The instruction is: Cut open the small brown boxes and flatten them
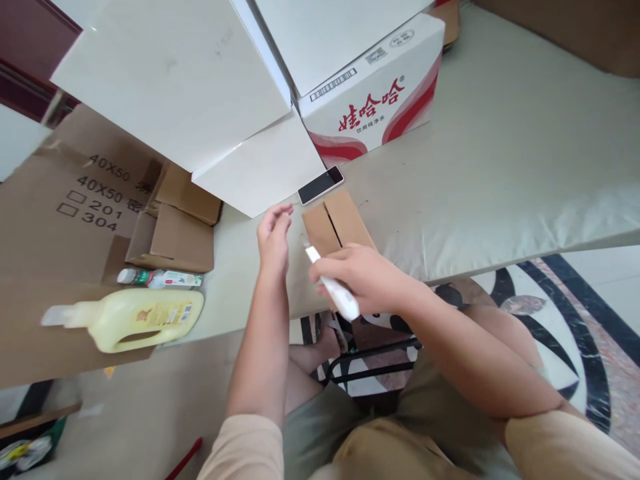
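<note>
Head view, right grip: closed around a white-handled tool [341,297] by the right hand [367,275]; the handle is pinched between thumb and bent fingers, its butt left showing below the hand.
Tool's aim: the thin tip is turned away from the wearer and to the left; the long axis is laid on a slant, from butt at near right to tip at far left. The tip is blurred.
Tool's place: held at the near left side of a small cardboard box [347,217]; whether it is touched cannot be told.
Left grip: the left hand [275,233] is held half open, fingers loosely bent, left of the box.
Box: set on the bench [500,167], its dark seam run from far side toward the wearer; partly covered by the right hand.
Phone: a phone [321,185] is laid just beyond the box.
</note>
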A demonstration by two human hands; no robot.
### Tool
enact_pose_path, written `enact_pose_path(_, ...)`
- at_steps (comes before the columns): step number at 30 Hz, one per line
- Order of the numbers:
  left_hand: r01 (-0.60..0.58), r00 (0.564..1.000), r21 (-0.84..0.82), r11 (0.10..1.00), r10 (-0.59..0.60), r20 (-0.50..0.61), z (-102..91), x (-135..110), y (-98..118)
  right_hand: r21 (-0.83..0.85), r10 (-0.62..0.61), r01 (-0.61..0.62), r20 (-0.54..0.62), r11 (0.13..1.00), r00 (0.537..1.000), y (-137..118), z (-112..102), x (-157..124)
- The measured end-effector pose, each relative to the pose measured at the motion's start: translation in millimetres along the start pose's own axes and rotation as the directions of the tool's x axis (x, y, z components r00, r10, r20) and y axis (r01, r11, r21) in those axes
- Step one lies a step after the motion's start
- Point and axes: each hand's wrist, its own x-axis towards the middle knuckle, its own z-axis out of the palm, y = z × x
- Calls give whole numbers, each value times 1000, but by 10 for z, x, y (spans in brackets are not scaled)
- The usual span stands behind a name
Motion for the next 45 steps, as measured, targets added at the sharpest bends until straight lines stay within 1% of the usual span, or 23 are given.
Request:
enact_pose_path(1,34,999,-21,999,-34,27,38,115,33,59,46,-39,-129,998,991,-5,-5,-10)
enact_pose_path(2,55,998,9,998,-55,38,89,197,68,129,113,-79,-283,989,952,-1,-17,-24)
enact_pose_path(3,25,997,83,996,-31,67,152,248,110,206,192,-111,-431,972,882,12,-33,-39)
enact_pose_path(4,-55,991,174,983,32,129,226,269,157,281,271,-130,-548,951,791,34,-50,-55)
enact_pose_path(5,-166,971,272,948,108,215,307,268,207,344,335,-136,-625,929,706,64,-66,-68)
enact_pose_path(6,-286,936,351,892,182,300,392,252,255,390,379,-133,-668,911,640,97,-81,-80)
enact_pose_path(7,-374,899,408,833,216,382,474,228,295,418,405,-127,-691,900,598,132,-96,-91)
enact_pose_path(9,-427,862,516,743,160,481,605,182,336,430,425,-129,-719,894,550,186,-129,-111)
enact_pose_path(11,-418,866,622,662,84,493,663,151,318,412,422,-145,-738,900,527,200,-173,-135)
enact_pose_path(12,-400,877,658,638,59,477,662,140,294,399,417,-157,-733,903,537,188,-198,-147)
enact_pose_path(13,-382,888,680,625,44,458,648,131,267,387,412,-172,-716,906,564,165,-224,-157)
enact_pose_path(16,-346,905,694,631,29,425,583,114,207,338,397,-233,-584,912,708,58,-295,-164)
enact_pose_path(18,-334,909,688,644,28,415,572,111,185,265,374,-274,-492,924,786,-13,-325,-152)
enact_pose_path(20,-318,916,660,681,41,399,591,119,154,165,365,-326,-439,931,821,-66,-340,-138)
enact_pose_path(24,-270,934,512,816,94,344,636,155,26,-36,396,-450,-415,892,819,-131,-357,-134)
enact_pose_path(26,-252,942,470,846,104,318,638,169,-35,-130,391,-468,-381,874,838,-168,-359,-140)
enact_pose_path(30,-258,941,492,831,101,323,631,174,-74,-298,385,-480,-326,825,864,-259,-318,-149)
enact_pose_path(33,-270,937,524,807,95,337,633,173,-57,-357,397,-482,-286,800,872,-305,-281,-161)
enact_pose_path(38,-261,939,544,798,77,336,641,179,-27,-232,400,-460,-262,857,878,-360,-360,-207)
enact_pose_path(42,-245,943,560,791,60,328,642,180,-21,82,446,-439,-231,895,865,-459,-507,-260)
enact_pose_path(43,-250,942,549,798,70,328,641,180,-23,159,454,-425,-277,891,847,-460,-532,-266)
enact_pose_path(44,-255,941,534,806,82,327,639,179,-25,210,461,-411,-368,887,808,-435,-547,-266)
enact_pose_path(45,-258,941,521,814,90,325,636,179,-28,229,464,-405,-482,885,743,-375,-549,-261)
